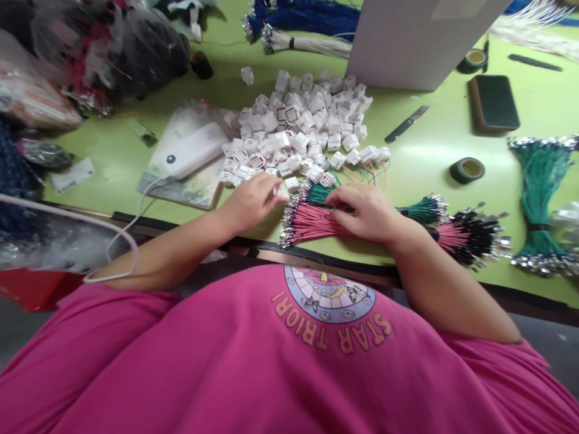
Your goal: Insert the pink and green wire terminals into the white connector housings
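Observation:
My left hand (251, 204) is closed in a pinch on a white plastic connector housing (281, 190), just left of the wire ends. My right hand (368, 211) rests over the wire bundles with its fingers curled, pinching what looks like a thin wire (333, 211). Below it lies a bundle of pink wires (312, 223) with metal terminals at the left end. Alongside runs a bundle of green wires (319, 193), partly hidden by the right hand. Beyond both hands spreads a heap of white connector housings (289, 123); several at its right edge have wires in them.
A white power bank (199, 152) with a cable lies on a book (190, 190). To the right are a utility knife (406, 125), a tape roll (467, 170), a phone (494, 102) and another green wire bundle (540, 193). A grey box (407, 45) stands behind.

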`<action>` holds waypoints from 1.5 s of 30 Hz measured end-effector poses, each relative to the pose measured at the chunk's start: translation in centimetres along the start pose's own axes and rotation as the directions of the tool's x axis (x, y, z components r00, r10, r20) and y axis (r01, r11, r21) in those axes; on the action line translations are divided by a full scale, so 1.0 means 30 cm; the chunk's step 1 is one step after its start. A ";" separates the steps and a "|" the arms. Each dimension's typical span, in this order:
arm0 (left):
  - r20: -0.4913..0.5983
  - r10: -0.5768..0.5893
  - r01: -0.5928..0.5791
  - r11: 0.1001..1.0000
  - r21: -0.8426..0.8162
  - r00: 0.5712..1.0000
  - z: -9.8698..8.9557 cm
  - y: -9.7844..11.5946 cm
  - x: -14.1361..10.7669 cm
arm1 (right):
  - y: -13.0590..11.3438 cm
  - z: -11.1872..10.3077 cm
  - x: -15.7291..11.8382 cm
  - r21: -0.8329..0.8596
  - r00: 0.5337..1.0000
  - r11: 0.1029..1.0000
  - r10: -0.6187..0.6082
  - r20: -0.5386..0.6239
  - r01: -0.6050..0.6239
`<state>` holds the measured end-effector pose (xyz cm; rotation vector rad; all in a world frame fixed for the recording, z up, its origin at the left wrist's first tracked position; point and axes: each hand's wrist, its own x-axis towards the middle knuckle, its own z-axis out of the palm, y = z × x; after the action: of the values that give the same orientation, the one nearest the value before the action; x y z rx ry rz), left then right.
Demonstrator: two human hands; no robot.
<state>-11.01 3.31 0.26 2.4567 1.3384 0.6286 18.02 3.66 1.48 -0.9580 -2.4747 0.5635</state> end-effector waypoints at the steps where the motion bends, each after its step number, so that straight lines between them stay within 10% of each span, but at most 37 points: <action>1: -0.033 -0.087 0.082 0.987 -0.137 0.996 -0.021 0.015 0.019 | -0.005 0.004 0.002 0.064 0.999 0.997 -0.039 -0.032 0.041; 6: 0.252 -0.209 0.326 0.531 -0.782 0.945 -0.042 0.120 0.131 | -0.006 0.001 0.000 0.344 0.981 0.936 -0.004 -0.192 0.071; 14: 0.425 -0.212 0.445 0.060 -0.893 0.880 0.061 0.143 0.185 | 0.002 0.023 -0.019 0.592 0.927 0.779 0.349 -0.140 -0.205; 21: 0.454 -0.233 0.471 0.023 -0.882 0.860 0.072 0.138 0.181 | -0.033 0.014 -0.010 0.532 0.915 0.821 0.355 -0.189 -0.209; 33: 0.502 -0.181 0.533 0.277 -0.799 0.846 0.056 0.138 0.174 | -0.041 0.036 0.004 0.191 0.923 0.952 0.284 -0.261 -0.239; 45: 0.429 -0.221 0.481 0.322 -0.816 0.876 0.076 0.146 0.166 | -0.035 0.052 -0.001 0.029 0.935 0.962 0.270 -0.230 -0.270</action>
<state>-4.34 5.11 1.39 1.2034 0.9536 0.6585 16.67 2.57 0.71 -1.2994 -2.1531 0.5006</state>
